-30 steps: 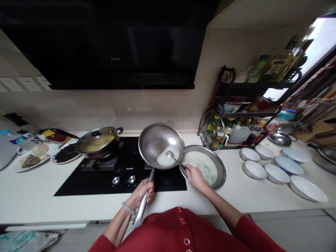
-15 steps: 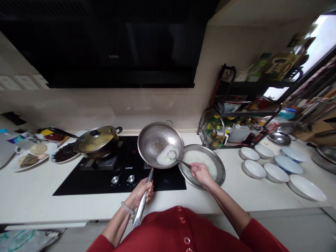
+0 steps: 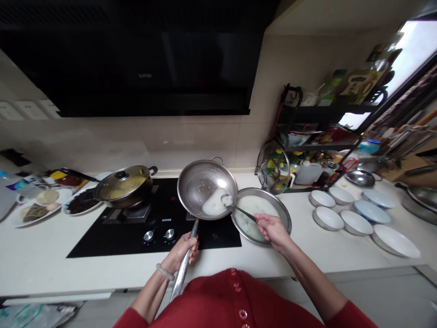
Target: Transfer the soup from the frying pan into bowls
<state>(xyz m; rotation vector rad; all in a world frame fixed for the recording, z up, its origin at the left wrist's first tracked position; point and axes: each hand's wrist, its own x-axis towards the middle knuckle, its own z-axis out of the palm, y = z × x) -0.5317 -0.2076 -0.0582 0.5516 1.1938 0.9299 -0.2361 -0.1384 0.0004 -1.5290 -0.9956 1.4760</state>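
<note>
My left hand (image 3: 184, 249) is wrapped round the long metal handle of a wok (image 3: 194, 180), which tilts toward the basin on its right. White liquid (image 3: 214, 202) pools at the wok's lower right side. With my right hand (image 3: 273, 228) I grip the handle of a ladle (image 3: 226, 199); its bowl is at the wok's right rim and holds some of the white liquid. Under the ladle's handle and against the wok's right side stands a wide metal basin (image 3: 287, 223) of milky liquid with green bits.
A lidded pan (image 3: 124, 184) sits on the left of the black hob (image 3: 102, 237). Plates of food (image 3: 80, 200) lie farther left. Several bowls (image 3: 327, 217) stand on the right counter, before a rack (image 3: 321, 148) of bottles. A glass lid (image 3: 273, 168) leans there.
My right hand has moved right, drawing the ladle from the pool of liquid to the wok's right rim. My left hand still holds the wok in about the same place.
</note>
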